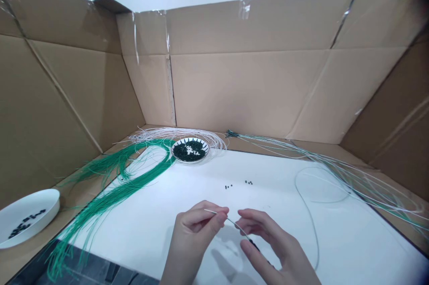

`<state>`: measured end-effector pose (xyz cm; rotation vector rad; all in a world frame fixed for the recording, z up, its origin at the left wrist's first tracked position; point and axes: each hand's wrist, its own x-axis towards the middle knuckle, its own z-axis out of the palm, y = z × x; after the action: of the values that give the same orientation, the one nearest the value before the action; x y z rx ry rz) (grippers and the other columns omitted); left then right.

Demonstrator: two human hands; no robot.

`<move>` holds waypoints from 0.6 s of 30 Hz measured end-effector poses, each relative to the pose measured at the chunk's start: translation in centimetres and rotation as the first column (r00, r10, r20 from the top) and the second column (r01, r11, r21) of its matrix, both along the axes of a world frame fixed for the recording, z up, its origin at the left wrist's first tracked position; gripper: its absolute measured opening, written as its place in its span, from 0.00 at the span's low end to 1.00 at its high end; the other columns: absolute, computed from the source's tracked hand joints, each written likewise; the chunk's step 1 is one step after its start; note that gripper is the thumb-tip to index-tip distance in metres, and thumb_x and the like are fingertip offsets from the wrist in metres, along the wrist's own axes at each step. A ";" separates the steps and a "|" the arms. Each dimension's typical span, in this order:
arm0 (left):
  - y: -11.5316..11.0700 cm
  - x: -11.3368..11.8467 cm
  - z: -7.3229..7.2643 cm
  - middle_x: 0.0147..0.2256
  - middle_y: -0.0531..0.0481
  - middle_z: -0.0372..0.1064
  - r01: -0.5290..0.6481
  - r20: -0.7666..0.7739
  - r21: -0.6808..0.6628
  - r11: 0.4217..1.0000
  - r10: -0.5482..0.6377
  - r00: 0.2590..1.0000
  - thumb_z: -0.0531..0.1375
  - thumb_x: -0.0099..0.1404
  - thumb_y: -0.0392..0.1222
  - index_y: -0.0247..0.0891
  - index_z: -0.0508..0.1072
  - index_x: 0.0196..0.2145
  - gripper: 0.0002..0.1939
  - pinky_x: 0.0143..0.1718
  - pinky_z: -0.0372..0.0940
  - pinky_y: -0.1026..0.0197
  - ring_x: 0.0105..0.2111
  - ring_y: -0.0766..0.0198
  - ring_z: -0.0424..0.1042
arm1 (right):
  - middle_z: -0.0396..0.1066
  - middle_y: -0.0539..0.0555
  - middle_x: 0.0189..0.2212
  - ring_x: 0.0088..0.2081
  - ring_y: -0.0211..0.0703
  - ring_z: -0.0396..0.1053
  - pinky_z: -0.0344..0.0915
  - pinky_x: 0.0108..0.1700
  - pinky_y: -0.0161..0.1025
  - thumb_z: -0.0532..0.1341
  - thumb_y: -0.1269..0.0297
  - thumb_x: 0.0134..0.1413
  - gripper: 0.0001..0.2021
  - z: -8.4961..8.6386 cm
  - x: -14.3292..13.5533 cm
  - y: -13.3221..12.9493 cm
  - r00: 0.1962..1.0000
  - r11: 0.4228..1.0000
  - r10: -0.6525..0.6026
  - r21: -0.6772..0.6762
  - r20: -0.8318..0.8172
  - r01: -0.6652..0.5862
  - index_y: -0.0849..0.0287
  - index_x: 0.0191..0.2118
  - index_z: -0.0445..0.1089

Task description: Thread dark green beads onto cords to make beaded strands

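Note:
My left hand (203, 227) pinches a thin pale cord (234, 224) between thumb and fingertips. A short end of the cord sticks out to the left past the fingers. From the pinch it slants down to the right, where a dark piece (254, 245) sits on it. My right hand (273, 240) is curved around this dark part, thumb and fingers apart; its palm side is partly hidden. Beyond the hands, several small black beads (248, 182) lie in two little groups on the white board (208, 186).
A patterned plate (172, 153) of dark bits stands at the back, near white strands (201, 132). Green strands (134, 186) spread left. A white bowl (50, 209) with black pieces is far left. Tied pale cords (321, 160) run along the right. Cardboard walls (248, 93) enclose the board.

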<state>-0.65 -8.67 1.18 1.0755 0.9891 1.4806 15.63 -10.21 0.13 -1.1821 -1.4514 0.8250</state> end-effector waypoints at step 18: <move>-0.4 0.5 0.7 0.23 0.52 0.75 -0.060 0.018 -0.098 0.993 0.062 0.998 0.76 0.47 0.43 0.39 0.84 0.31 0.12 0.34 0.71 0.64 0.27 0.63 0.74 | 0.71 0.48 0.24 0.28 0.39 0.70 0.69 0.34 0.30 0.67 0.51 0.56 0.14 1.4 -1.3 -0.3 0.966 0.985 0.082 -0.130 -0.246 -0.116 0.55 0.27 0.73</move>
<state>-0.12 -9.10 1.87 0.9656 1.0769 1.4744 14.37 -10.47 1.57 -1.0797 -1.2761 1.1186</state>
